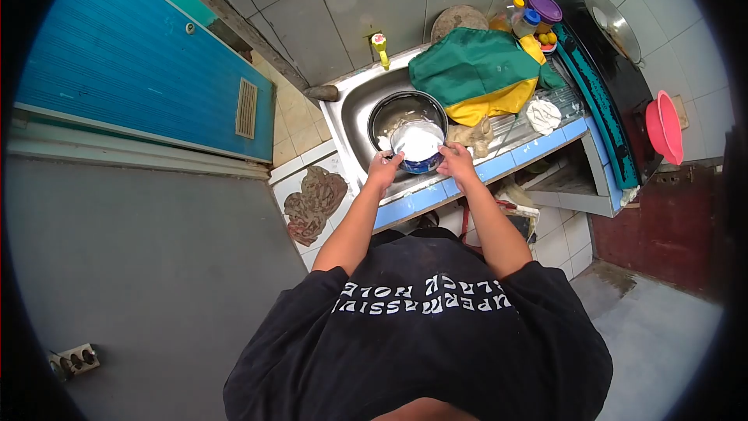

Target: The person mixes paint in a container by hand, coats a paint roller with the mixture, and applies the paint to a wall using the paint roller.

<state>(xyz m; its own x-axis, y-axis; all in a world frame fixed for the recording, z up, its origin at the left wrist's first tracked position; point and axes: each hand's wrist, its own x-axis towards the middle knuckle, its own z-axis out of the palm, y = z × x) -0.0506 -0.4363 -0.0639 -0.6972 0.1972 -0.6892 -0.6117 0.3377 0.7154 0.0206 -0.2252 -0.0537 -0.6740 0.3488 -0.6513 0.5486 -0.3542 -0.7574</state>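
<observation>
A bright, whitish round dish (418, 139), washed out by glare, is held between my two hands. My left hand (384, 169) pinches its left edge and my right hand (456, 162) grips its right edge. Beneath the dish is a dark round basin (381, 111) with bits of pale stuff in it. This basin stands in the steel sink (351, 109). Part of the basin is hidden by the dish and my hands. Right of my right hand, a beige crumpled cloth (477, 137) lies on the sink's edge.
A yellow-green tap (379, 48) is on the wall behind the sink. Green and yellow fabric (475, 70) covers much of the drainboard, with a white crumpled cloth (543, 115) beside it. Brown rags (315, 199) lie left. A pink bowl (664, 128) and stove (615, 70) are at right.
</observation>
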